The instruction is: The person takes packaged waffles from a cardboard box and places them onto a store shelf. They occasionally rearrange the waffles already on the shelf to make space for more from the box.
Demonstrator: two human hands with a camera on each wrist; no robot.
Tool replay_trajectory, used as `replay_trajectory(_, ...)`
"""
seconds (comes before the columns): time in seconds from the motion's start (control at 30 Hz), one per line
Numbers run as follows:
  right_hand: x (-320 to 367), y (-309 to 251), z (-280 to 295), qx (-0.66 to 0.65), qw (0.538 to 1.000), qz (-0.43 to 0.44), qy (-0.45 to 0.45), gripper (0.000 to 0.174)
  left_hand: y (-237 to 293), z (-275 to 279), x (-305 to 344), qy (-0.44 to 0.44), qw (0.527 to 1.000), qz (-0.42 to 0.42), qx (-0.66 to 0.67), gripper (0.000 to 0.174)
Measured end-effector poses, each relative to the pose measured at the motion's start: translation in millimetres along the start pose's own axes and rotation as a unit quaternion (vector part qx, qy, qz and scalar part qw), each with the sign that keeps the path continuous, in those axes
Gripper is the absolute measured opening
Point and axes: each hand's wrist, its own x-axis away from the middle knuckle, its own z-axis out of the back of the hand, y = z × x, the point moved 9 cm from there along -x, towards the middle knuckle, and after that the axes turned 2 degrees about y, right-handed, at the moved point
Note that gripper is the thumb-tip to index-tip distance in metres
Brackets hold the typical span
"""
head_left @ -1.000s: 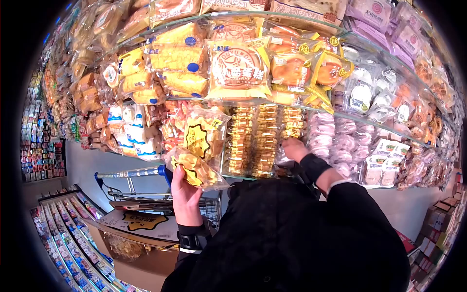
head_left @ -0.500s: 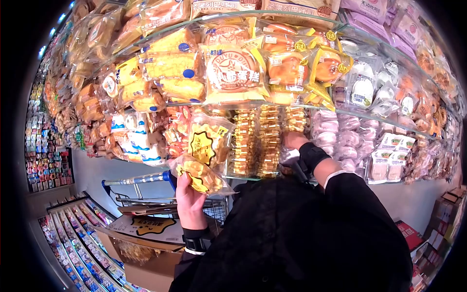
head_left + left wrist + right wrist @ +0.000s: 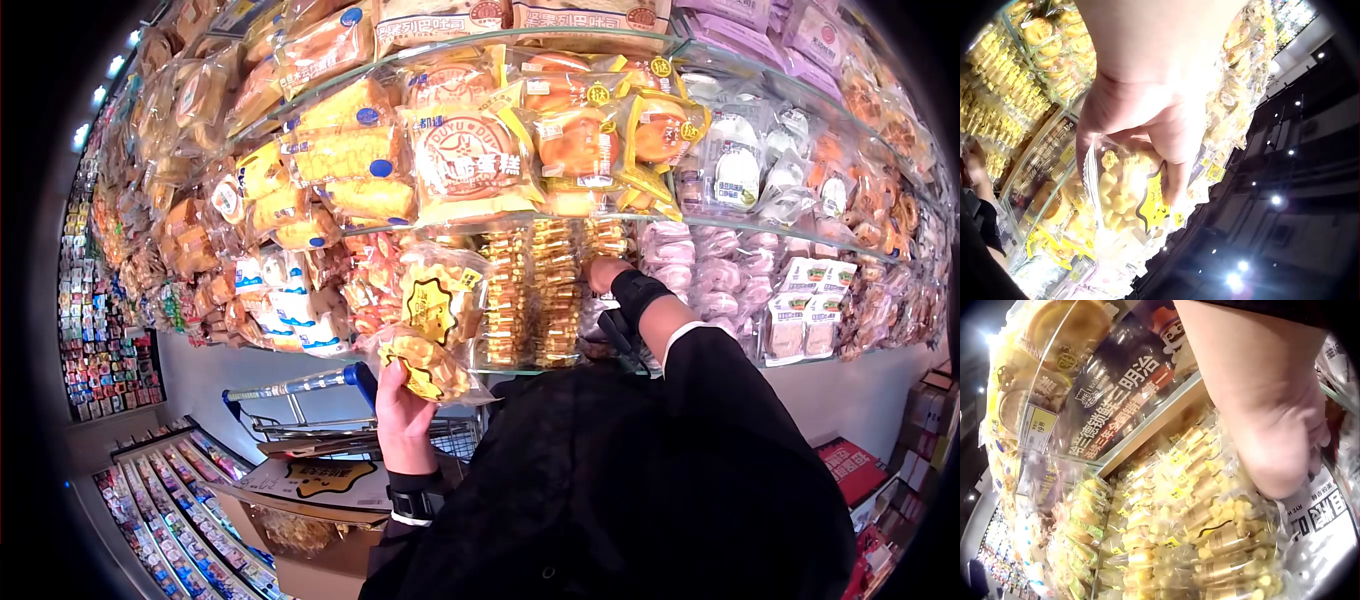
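My left hand point(image 3: 405, 415) grips a clear bag of pale yellow snack pieces point(image 3: 425, 372) by its lower side, thumb across the front near the yellow label. In the left wrist view the bag point(image 3: 1122, 194) hangs between thumb and fingers. Behind it, a similar bag point(image 3: 440, 300) stands on the lower shelf. My right hand point(image 3: 603, 273) reaches into that shelf, beside rows of gold-coloured packs point(image 3: 556, 300). In the right wrist view the right hand point(image 3: 1279, 450) is between those packs point(image 3: 1210, 531) and a white package with black lettering point(image 3: 1322, 512); its fingertips are mostly hidden.
A glass shelf edge point(image 3: 600, 216) runs above my right hand, with packaged cakes point(image 3: 470, 160) on it. Lilac packs point(image 3: 715, 290) fill the shelf to the right. Below left stand a shopping cart point(image 3: 300, 383) and an opened cardboard box point(image 3: 325, 575).
My right hand has moved deeper into the lower shelf, toward the back of the gold row. The left hand keeps its hold on the bag. The head view has shifted slightly.
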Motion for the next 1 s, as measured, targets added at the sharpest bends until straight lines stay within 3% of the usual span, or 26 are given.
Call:
replay_trajectory(0.1, -9.3, 6.7, -12.5, -0.016, 0.998, -0.022, -0.049, 0.024, -7.9, 3.2, -5.3, 0.005, 1.0, 0.011, 0.0, 0.057)
replay_trajectory(0.17, -5.8, 10.4, -17.7, -0.027, 0.999, -0.029, -0.032, 0.025, -17.6, -5.3, -10.9, -0.006, 1.0, 0.023, -0.004, 0.056)
replay_trajectory(0.23, 1.6, 2.1, -8.3, -0.084, 0.995, 0.044, 0.042, 0.025, -33.8, -1.0, -16.6, 0.017, 0.999, 0.049, 0.004, 0.056)
replay_trajectory(0.3, 26.8, 0.5, 2.9, -0.095, 0.995, 0.024, 0.018, 0.026, -52.4, -1.0, -25.2, -0.03, 0.996, 0.084, 0.024, 0.054)
replay_trajectory(0.37, 48.3, -10.1, 15.5, -0.134, 0.99, 0.044, -0.009, 0.035, -64.4, -12.2, -29.2, -0.046, 0.994, 0.099, 0.013, 0.053)
replay_trajectory(0.4, 65.2, -17.4, 23.3, -0.092, 0.992, 0.056, -0.06, 0.047, -70.7, -15.2, -30.9, -0.054, 0.992, 0.112, 0.018, 0.054)
replay_trajectory(0.43, 66.7, -16.3, 21.3, -0.109, 0.989, 0.085, -0.043, 0.051, -77.7, -12.0, -35.4, -0.058, 0.992, 0.112, 0.024, 0.053)
replay_trajectory(0.5, 130.1, -30.8, 80.0, -0.307, 0.942, 0.119, 0.058, 0.043, -88.8, -17.9, -40.0, -0.072, 0.99, 0.119, 0.021, 0.052)
replay_trajectory(0.53, 145.5, -33.9, 81.4, -0.486, 0.865, 0.125, 0.009, 0.043, -92.7, -27.8, -39.6, -0.092, 0.987, 0.131, 0.005, 0.049)
replay_trajectory(0.57, 165.3, -44.1, 88.6, -0.681, 0.717, 0.151, -0.019, 0.042, -97.8, -35.1, -40.8, -0.112, 0.984, 0.14, -0.011, 0.044)
replay_trajectory(0.6, 186.7, -54.9, 100.1, -0.835, 0.523, 0.167, -0.044, 0.041, -109.7, -35.8, -41.9, -0.14, 0.975, 0.167, -0.042, 0.046)
replay_trajectory(0.63, 207.1, -72.2, 124.5, -0.861, 0.478, 0.169, -0.028, 0.034, -123.2, -34.8, -43.4, -0.169, 0.964, 0.194, -0.074, 0.049)
replay_trajectory(0.7, 198.1, -62.7, 123.3, -0.713, 0.658, 0.188, 0.149, 0.03, -134.8, -32.4, -45.6, -0.156, 0.965, 0.196, -0.073, 0.041)
replay_trajectory(0.77, 191.2, -43.1, 102.4, -0.69, 0.679, 0.172, 0.183, 0.032, -146.6, -30.4, -43.3, -0.207, 0.927, 0.246, -0.192, 0.037)
replay_trajectory(0.8, 192.7, -30.6, 98.5, -0.666, 0.696, 0.157, 0.217, 0.035, -148.0, -40.1, -42.5, -0.282, 0.905, 0.227, -0.225, 0.038)
replay_trajectory(0.83, 200.7, -27.8, 103.1, -0.664, 0.699, 0.158, 0.212, 0.035, -148.2, -36.4, -44.1, -0.279, 0.907, 0.225, -0.221, 0.038)
replay_trajectory(0.9, 236.2, -17.8, 136.5, -0.419, 0.827, 0.112, 0.357, 0.04, -148.1, -20.2, -45.2, -0.222, 0.928, 0.251, -0.162, 0.041)
replay_trajectory(0.93, 240.5, -24.7, 145.0, -0.292, 0.888, 0.079, 0.348, 0.036, -149.1, -9.5, -45.0, -0.164, 0.938, 0.282, -0.121, 0.039)
replay_trajectory(0.97, 233.5, -26.8, 141.5, -0.29, 0.89, 0.081, 0.343, 0.036, -148.2, 1.8, -51.2, -0.092, 0.954, 0.262, -0.115, 0.038)
replay_trajectory(1.0, 220.7, -32.0, 133.4, -0.157, 0.925, 0.062, 0.34, 0.033, -141.9, 8.2, -51.8, -0.064, 0.947, 0.258, -0.178, 0.035)
